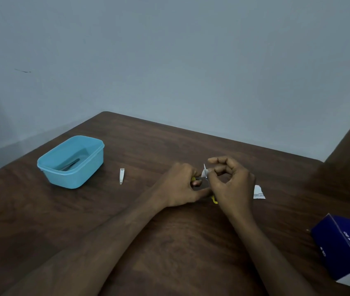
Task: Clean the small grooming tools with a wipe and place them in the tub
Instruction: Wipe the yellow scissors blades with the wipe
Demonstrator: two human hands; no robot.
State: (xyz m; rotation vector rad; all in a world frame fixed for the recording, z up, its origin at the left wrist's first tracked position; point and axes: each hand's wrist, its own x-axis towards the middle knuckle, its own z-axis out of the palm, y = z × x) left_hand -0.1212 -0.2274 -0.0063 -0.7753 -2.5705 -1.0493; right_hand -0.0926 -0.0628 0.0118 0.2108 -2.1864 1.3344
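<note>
Hands [208, 182] pinch thin white wipe [204, 171].

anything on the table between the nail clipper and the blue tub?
Nothing visible. The nail clipper lies on bare table just right of the blue tub, with open wood between them. Both hands work farther right, off that path.

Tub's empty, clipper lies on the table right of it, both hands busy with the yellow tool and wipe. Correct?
Not quite: the head view shows the tub already holds a dark slim tool. The rest stands: clipper on the table, left hand and right hand on the yellow tool and wipe.
</note>
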